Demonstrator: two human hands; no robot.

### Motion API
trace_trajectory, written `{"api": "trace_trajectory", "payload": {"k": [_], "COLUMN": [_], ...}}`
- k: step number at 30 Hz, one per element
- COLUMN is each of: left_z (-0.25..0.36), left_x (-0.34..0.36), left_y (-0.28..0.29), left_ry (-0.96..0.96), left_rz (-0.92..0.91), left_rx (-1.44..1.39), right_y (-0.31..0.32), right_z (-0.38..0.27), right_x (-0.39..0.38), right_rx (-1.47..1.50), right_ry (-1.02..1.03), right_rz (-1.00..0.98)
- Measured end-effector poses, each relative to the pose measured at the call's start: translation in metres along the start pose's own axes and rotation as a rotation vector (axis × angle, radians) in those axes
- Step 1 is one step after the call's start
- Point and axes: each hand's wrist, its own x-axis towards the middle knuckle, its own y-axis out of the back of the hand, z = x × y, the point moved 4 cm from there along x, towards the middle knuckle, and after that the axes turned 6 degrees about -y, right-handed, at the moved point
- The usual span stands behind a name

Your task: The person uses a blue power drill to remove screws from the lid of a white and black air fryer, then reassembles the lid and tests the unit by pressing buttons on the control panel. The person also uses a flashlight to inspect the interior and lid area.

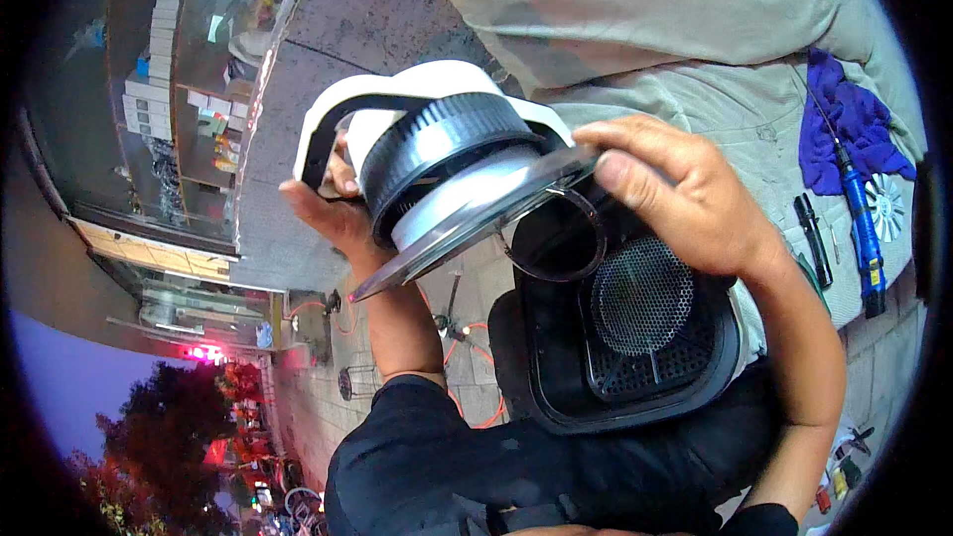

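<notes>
My left hand (pixel 328 218) grips a white appliance part (pixel 397 81) with a round black ribbed housing (pixel 437 129), held tilted in the air. My right hand (pixel 606 159) is closed on the rim of a shiny round disc (pixel 417 248) with a silver centre, against the housing's underside. A dark loop (pixel 598 238) shows beneath the disc. Below, a black squarish basin (pixel 541 377) with a perforated round mesh (pixel 640 298) rests at my lap, partly hidden by the disc and my right hand.
A padded cloth surface (pixel 645 0) on the right holds a purple cloth (pixel 829 119), blue tool (pixel 864 248), black cylinder (pixel 809 238) and white fan wheel (pixel 884 203). Red hoses (pixel 476 412) lie on the pavement; small tools sit lower right. Glass-fronted shelves (pixel 179 89) stand at left.
</notes>
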Motion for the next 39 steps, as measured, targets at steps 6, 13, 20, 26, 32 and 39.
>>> {"api": "trace_trajectory", "payload": {"k": [6, 13, 20, 26, 32, 39], "left_z": [0.009, 0.018, 0.005, -0.015, -0.049, -0.091], "left_x": [-0.021, -0.025, -0.012, 0.028, 0.048, 0.076], "left_y": [0.019, 0.021, 0.007, 0.021, 0.018, 0.006], "left_ry": [-0.075, 0.049, 0.135, 0.35, 0.505, 0.693], "left_rz": [-0.095, -0.167, -0.272, -0.321, -0.168, -0.396], "left_rx": [-0.193, -0.237, -0.435, -0.434, -0.526, -0.709], "right_y": [-0.028, -0.03, -0.012, -0.008, 0.007, 0.003], "right_z": [-0.006, -0.004, 0.006, 0.014, -0.013, 0.018], "right_x": [-0.006, -0.007, 0.017, 0.046, 0.066, 0.113], "right_rx": [-0.183, -0.516, -0.399, -0.301, -0.262, -0.294], "right_ry": [0.188, 0.123, 0.129, 0.038, -0.102, 0.068], "right_rz": [-0.033, 0.003, 0.02, -0.05, -0.16, 0.069]}}
